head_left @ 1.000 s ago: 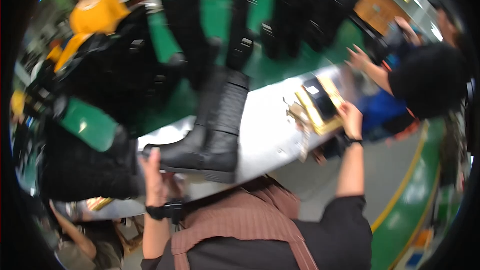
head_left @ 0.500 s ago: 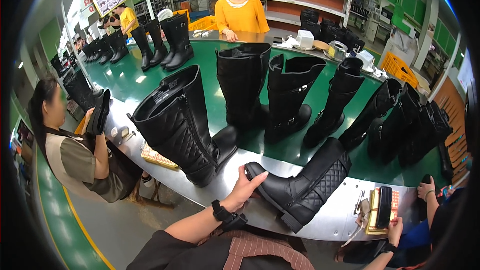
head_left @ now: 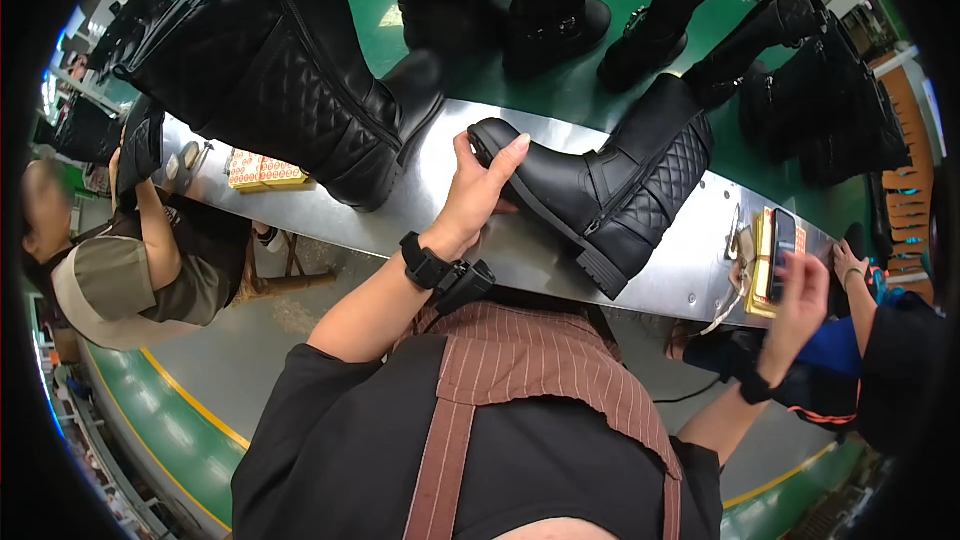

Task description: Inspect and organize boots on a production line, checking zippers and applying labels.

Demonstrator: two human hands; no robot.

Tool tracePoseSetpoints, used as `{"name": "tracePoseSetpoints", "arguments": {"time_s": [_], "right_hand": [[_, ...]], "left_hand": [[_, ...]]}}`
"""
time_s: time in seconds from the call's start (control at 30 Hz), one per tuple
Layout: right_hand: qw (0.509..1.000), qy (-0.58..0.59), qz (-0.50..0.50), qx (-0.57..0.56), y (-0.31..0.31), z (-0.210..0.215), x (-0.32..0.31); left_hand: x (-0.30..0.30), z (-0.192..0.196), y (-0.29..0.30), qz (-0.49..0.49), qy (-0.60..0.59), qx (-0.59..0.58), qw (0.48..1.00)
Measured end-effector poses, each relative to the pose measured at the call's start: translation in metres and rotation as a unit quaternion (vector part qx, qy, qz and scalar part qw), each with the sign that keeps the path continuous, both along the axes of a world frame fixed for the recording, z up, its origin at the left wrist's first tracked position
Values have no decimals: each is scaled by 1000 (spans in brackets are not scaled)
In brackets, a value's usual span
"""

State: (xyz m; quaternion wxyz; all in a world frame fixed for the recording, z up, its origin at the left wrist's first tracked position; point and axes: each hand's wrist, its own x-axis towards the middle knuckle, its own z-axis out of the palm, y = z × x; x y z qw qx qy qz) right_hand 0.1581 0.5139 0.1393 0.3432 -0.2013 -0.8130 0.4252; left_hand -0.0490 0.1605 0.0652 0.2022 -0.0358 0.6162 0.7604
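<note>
My left hand (head_left: 475, 190) is closed round the toe of a black quilted boot (head_left: 560, 175), thumb on top of the toe and fingers underneath. The boot lies tilted on the metal table edge (head_left: 420, 175), its ridged heel towards me and its shaft pointing away to the right. Over at the right, my right hand (head_left: 800, 305) is raised beside a black phone-like slab (head_left: 783, 240), which rests on a yellow pad (head_left: 760, 260). Motion smears its fingers, so their grip cannot be made out.
A tall black quilted boot (head_left: 300, 90) stands at left, near a printed sticker sheet (head_left: 260, 170). More black boots (head_left: 560, 30) line the green tabletop (head_left: 385, 10). One co-worker (head_left: 130, 270) sits at left holding dark footwear; another's hand (head_left: 850, 265) shows at far right.
The view has tipped downward. My right hand has lifted from the yellow pad's edge and is now blurred. My left hand still grips the boot's toe.
</note>
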Motion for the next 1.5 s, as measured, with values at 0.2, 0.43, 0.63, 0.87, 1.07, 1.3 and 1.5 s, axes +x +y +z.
{"name": "tracePoseSetpoints", "arguments": {"time_s": [0.2,0.43,0.63,0.87,1.07,1.3,1.5], "right_hand": [[952,-56,290,83,-154,-4,-80],[933,-67,330,130,-185,-34,-111],[932,-63,321,158,-190,-31,-118],[911,-90,328,232,-190,-31,-122],[950,-64,260,158,-191,-30,-122],[962,-220,151,-51,-101,-23,-78],[742,-36,388,-546,-24,-108,-36]], "left_hand": [[6,-7,-1,-7,-6,11,1000],[7,-5,0,3,17,10,1000],[4,-3,0,3,19,3,1000],[6,-3,-2,-9,20,12,1000],[7,-5,-4,-25,15,36,999],[10,-10,-14,-28,11,84,996],[13,-31,-25,-86,43,200,975]]}}
